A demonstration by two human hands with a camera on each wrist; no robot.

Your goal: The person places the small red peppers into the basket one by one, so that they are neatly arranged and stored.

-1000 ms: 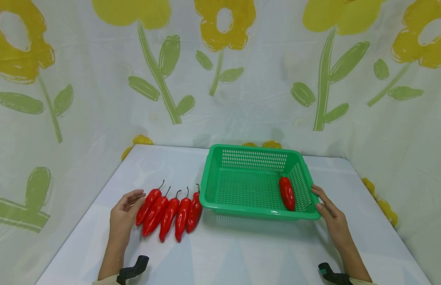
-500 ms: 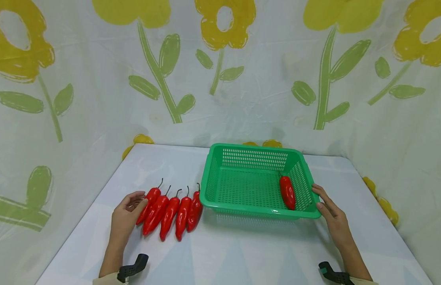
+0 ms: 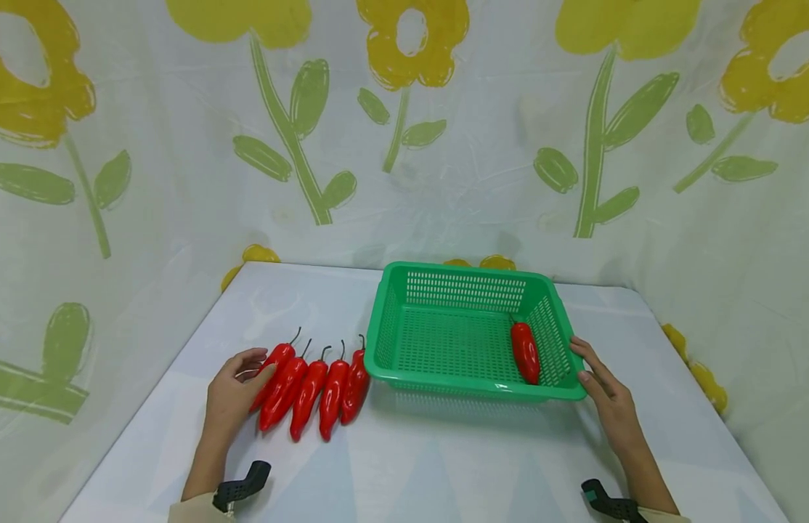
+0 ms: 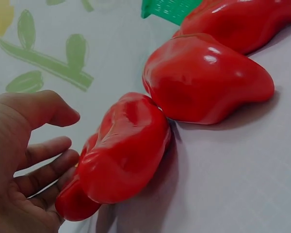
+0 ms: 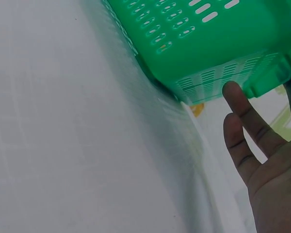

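Several red peppers [image 3: 308, 399] lie side by side left of a green basket [image 3: 453, 388]. My left hand [image 3: 231, 396] is at the leftmost pepper [image 3: 279, 354], its thumb over it; in the left wrist view that hand [image 4: 29, 160] has thumb and fingers apart beside the nearest pepper [image 4: 128, 150], not closed round it. My right hand [image 3: 610, 410] rests against the basket's right end; the right wrist view shows its fingers [image 5: 242, 104] loosely extended beside the basket [image 5: 208, 48]. One red pepper [image 3: 525, 354] lies inside the basket at its right side.
The white table [image 3: 404, 465] is bounded at the back and sides by a white curtain [image 3: 476, 181] with yellow flowers and green leaves. The basket stands near the table's back edge. Each wrist bears a black device, the left one [image 3: 242, 487] and the right one [image 3: 610, 503].
My left hand has moved slightly right, its thumb now further over the leftmost pepper. My right hand and the basket have kept their places.
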